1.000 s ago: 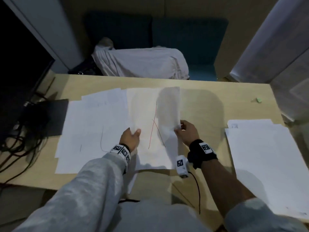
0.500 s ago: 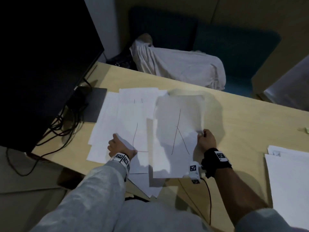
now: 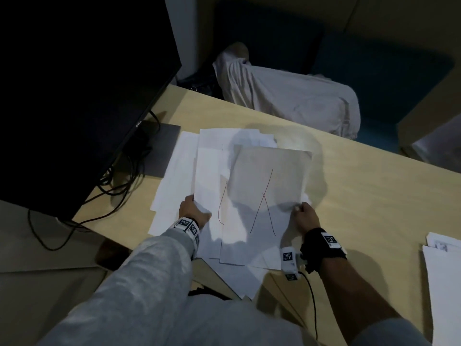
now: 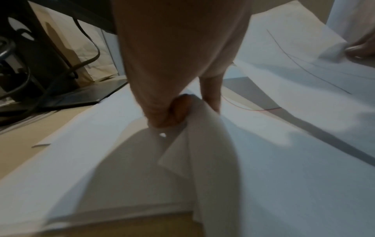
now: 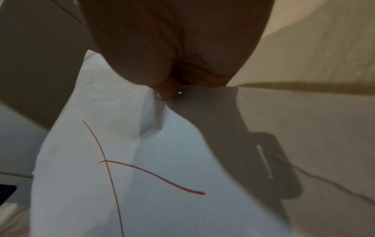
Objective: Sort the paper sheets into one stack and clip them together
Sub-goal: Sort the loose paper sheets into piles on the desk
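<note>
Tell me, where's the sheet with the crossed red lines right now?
In the head view, the red-lined sheet is mid-table atop the spread papers, pinched at its right edge by the right hand.

sheets (image 3: 264, 196): matt white paper | desk (image 3: 361, 196): smooth pale wood | sleeve (image 3: 149, 283): grey cloth

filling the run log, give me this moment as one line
phase: gathering sheets | left hand: pinches sheet | right hand: pinches red-lined sheet | clip: not seen
</note>
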### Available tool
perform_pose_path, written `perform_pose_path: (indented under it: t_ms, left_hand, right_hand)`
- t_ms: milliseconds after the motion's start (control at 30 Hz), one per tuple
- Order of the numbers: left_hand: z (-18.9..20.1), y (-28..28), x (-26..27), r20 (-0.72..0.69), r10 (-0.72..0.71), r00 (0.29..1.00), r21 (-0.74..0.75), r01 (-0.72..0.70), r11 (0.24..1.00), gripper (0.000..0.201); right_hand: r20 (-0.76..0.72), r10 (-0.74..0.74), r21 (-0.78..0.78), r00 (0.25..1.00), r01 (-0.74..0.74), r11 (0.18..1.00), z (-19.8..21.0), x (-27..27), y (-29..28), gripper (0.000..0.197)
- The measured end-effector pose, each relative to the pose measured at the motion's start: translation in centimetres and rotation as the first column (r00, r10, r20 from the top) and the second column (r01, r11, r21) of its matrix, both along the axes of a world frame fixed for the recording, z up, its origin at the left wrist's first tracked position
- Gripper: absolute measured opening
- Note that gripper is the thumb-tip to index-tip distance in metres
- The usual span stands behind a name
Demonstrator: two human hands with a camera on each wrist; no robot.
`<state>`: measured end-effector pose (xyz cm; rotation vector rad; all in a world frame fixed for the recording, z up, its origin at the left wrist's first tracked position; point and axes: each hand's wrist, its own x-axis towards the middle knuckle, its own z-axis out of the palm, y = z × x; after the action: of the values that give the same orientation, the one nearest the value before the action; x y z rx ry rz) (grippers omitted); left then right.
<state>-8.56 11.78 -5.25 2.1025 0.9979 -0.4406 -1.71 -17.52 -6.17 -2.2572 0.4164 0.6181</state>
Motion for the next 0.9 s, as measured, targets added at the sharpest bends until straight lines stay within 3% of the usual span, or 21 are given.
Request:
perform_pose_path:
  t_ms: [133,233,333,433,600,667,700,733,800,867,900]
  left_hand:
    - [-0.3,-0.3,-0.6,0.296,0.155,0.943,-0.090,-0.134,0.987,0.071]
    - [0.2,-0.6,-0.9,0.346,0.248,0.905,-0.115,-0.222,0.968,0.074]
    - [0.6,-0.7,-0.9,0.303,0.270,0.914,-0.177,-0.225,0.958,0.051]
    - [0.6,-0.9,-0.7,0.261,0.211,0.942,-0.332,-0.118,0.936,0.039]
    - [1.1,-2.4,0.7,0.147,0.125,0.981,-0.571,-0.019,0.821,0.031]
    - [1.6,-3.3,1.3,0.123,0.204,0.971,-0.645,-0.078,0.761,0.025]
    - [1.7,-3.7,1.6,0.116,0.234,0.965,-0.664,-0.100,0.741,0.022]
    - [1.9,-3.9,1.9,0.130,0.242,0.962,-0.661,-0.097,0.744,0.020]
    - [1.9,-3.8,2.3,0.215,0.166,0.963,-0.550,-0.021,0.835,0.022]
    - [0.9,-2.5,2.7,0.284,0.022,0.959,-0.199,0.036,0.979,0.030]
    - [0.1,-1.7,2.6,0.235,-0.039,0.971,-0.015,0.043,0.999,0.046]
  right_hand:
    - [-0.016,-0.013,0.022,1.000,0.013,1.000,0.2,0.3,0.8,0.030]
    - [-0.004,-0.045,0.068,0.999,0.045,0.997,0.4,0.2,1.3,0.029]
    - [-0.001,-0.118,0.157,0.993,0.117,0.981,0.2,0.2,1.8,0.025]
    - [-0.005,-0.157,0.227,0.988,0.154,0.962,-0.1,0.0,2.0,0.025]
    - [0.013,-0.189,0.309,0.982,0.176,0.935,0.5,-0.2,2.4,0.031]
    - [0.016,-0.190,0.320,0.982,0.175,0.931,0.7,-0.2,2.4,0.026]
    - [0.003,-0.196,0.322,0.981,0.184,0.929,1.0,-0.3,2.3,0.034]
    - [-0.001,-0.209,0.314,0.978,0.199,0.928,1.2,-0.4,2.1,0.046]
    - [0.045,-0.213,0.293,0.976,0.191,0.937,1.4,-0.6,1.4,0.058]
    - [0.129,-0.183,0.292,0.975,0.139,0.946,1.4,-0.7,0.8,0.060]
    - [0.151,-0.172,0.281,0.974,0.124,0.952,1.6,-0.7,0.5,0.058]
